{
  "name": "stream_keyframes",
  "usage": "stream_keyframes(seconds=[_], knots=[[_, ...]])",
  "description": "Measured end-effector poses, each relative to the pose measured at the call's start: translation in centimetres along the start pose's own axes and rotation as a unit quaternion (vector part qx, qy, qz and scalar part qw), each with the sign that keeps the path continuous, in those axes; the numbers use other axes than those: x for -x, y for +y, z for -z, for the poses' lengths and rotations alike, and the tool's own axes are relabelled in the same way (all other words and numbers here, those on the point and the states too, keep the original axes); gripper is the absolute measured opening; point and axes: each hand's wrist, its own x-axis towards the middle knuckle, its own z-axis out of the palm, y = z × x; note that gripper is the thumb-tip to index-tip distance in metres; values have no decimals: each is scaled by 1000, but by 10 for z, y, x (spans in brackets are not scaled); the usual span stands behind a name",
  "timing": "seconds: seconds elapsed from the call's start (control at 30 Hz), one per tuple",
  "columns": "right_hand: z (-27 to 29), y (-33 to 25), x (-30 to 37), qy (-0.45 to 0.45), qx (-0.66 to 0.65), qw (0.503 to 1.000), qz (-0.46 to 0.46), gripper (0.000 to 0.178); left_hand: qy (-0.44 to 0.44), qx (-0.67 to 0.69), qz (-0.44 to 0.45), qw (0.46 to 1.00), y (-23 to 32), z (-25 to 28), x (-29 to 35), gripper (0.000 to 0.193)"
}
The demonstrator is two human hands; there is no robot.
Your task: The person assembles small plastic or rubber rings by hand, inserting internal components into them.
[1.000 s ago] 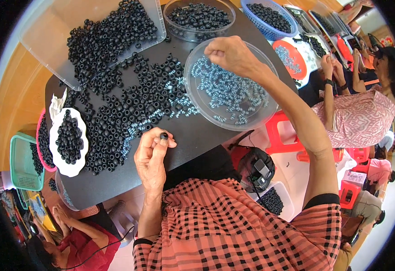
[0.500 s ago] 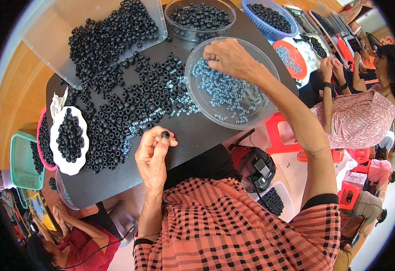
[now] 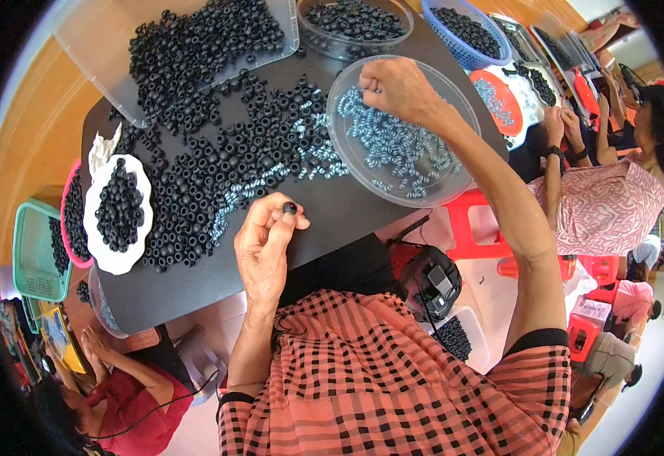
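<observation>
Above the table's near edge, my left hand (image 3: 265, 247) pinches a small round black piece (image 3: 290, 207) between thumb and fingertip. My right hand (image 3: 404, 90) is over the far part of a clear round tray (image 3: 423, 199), its fingers curled together. Whatever those fingers may hold is hidden. Small coil-like pieces (image 3: 400, 144), striped light blue and dark, are heaped in the tray. Many loose round black pieces (image 3: 195, 178), several with a hole, spread over the dark table beyond my left hand. A strip of the striped pieces (image 3: 248, 188) lies along their near side.
A clear bin (image 3: 290, 30) of black pieces lies tipped at the far left, beside a clear round bowl (image 3: 354, 49). A white scalloped plate (image 3: 119, 262) holds more at the left edge. Co-workers (image 3: 598, 190) sit right and lower left. A red stool (image 3: 461, 235) stands near the tray.
The view has shifted slightly, so the table's things appear a little higher and farther right. My left hand still pinches the black piece; my right hand remains over the tray with fingers curled.
</observation>
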Motion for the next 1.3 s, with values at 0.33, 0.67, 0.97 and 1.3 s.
stream_keyframes(seconds=[0.33,0.67,0.97,1.3], knots=[[20,-123,23,-21,-279,960,-29,12,3,26,21,999,-3,3,-2,15],[-13,-160,44,-5,-343,939,-12,13,8,49,21,999,-3,2,0,15],[-26,-166,50,68,-386,920,-30,9,5,60,11,998,-1,1,-1,13],[-22,-169,39,-16,-489,865,-110,3,-5,117,19,993,0,6,-1,12]])
